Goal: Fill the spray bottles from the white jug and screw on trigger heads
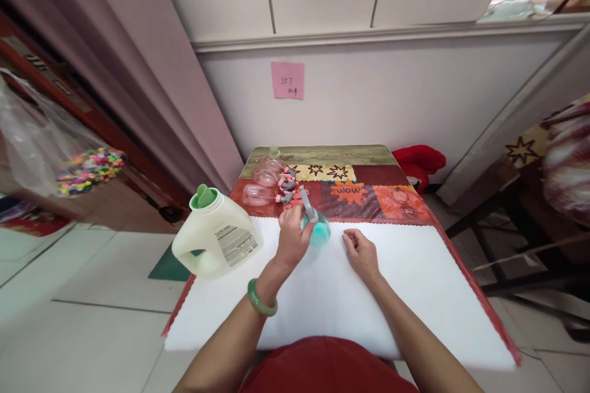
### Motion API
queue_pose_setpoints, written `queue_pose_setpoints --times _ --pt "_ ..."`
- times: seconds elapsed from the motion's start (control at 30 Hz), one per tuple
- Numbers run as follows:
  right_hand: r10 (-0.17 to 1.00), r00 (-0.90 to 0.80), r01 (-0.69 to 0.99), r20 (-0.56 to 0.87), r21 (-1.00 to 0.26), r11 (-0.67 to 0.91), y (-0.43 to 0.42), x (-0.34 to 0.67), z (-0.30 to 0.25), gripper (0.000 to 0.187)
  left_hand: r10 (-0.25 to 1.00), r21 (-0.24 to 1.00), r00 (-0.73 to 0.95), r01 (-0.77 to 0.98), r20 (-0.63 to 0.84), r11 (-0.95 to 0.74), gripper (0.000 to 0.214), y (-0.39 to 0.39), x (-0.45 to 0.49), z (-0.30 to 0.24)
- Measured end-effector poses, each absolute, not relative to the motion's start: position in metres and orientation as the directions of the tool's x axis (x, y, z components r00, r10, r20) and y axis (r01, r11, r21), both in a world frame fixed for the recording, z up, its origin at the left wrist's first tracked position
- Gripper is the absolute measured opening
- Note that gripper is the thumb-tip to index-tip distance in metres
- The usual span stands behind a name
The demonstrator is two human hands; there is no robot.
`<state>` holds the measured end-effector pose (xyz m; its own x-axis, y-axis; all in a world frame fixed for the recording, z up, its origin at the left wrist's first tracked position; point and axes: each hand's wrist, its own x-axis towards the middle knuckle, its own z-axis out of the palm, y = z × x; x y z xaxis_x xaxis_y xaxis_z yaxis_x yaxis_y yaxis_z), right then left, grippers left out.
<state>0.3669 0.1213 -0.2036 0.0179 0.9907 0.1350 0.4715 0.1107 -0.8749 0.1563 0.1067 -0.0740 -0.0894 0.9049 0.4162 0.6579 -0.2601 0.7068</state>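
A small clear spray bottle (319, 233) with teal liquid in it stands at the middle of the white sheet, slightly tilted. Its grey spray head (310, 207) is in the grip of my left hand (292, 234), whose fingers are closed beside the neck and partly hide it. To the right of the bottle, apart from it, my right hand (363, 253) rests over the sheet with loosely bent fingers and nothing visible in them. A large white detergent jug (216, 233) with a green cap (204, 196) stands left of my left hand.
Several empty clear spray bottles (258, 194) with pink and grey heads lie at the table's back left. A white sheet (332, 307) covers the front of the table. A pink note (288, 80) hangs on the wall. A wooden stool (498, 227) stands at right.
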Motion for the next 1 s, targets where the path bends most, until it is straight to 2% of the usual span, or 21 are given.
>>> queue_pose_setpoints --times 0.23,0.3,0.47,0.57,0.7,0.8,1.0 --pt "0.989 0.026 0.414 0.144 -0.902 0.120 0.120 0.369 -0.202 0.044 0.914 0.813 -0.098 0.502 0.394 -0.296 0.024 0.112 0.161 -0.113" --pt "0.989 0.026 0.408 0.146 -0.905 0.123 0.120 0.369 -0.202 0.043 0.914 0.828 -0.110 0.475 0.391 -0.297 0.038 0.112 0.165 -0.126" --pt "0.987 0.032 0.393 0.156 -0.910 0.131 0.119 0.369 -0.201 0.042 0.911 0.858 -0.185 0.445 0.368 -0.256 0.091 0.109 0.178 -0.165" --pt "0.985 0.036 0.388 0.168 -0.911 0.142 0.119 0.368 -0.200 0.042 0.898 0.869 -0.265 0.448 0.352 -0.209 0.105 0.108 0.187 -0.188" --pt "0.984 0.030 0.381 0.177 -0.912 0.152 0.117 0.367 -0.198 0.043 0.864 0.875 -0.359 0.455 0.352 -0.168 0.098 0.108 0.192 -0.205" --pt "0.983 0.037 0.366 0.178 -0.918 0.153 0.116 0.366 -0.198 0.045 0.857 0.869 -0.364 0.464 0.365 -0.173 0.089 0.107 0.192 -0.208" --pt "0.980 0.060 0.289 0.188 -0.943 0.163 0.122 0.354 -0.182 0.052 0.854 0.865 -0.345 0.456 0.390 -0.211 0.085 0.105 0.190 -0.206"
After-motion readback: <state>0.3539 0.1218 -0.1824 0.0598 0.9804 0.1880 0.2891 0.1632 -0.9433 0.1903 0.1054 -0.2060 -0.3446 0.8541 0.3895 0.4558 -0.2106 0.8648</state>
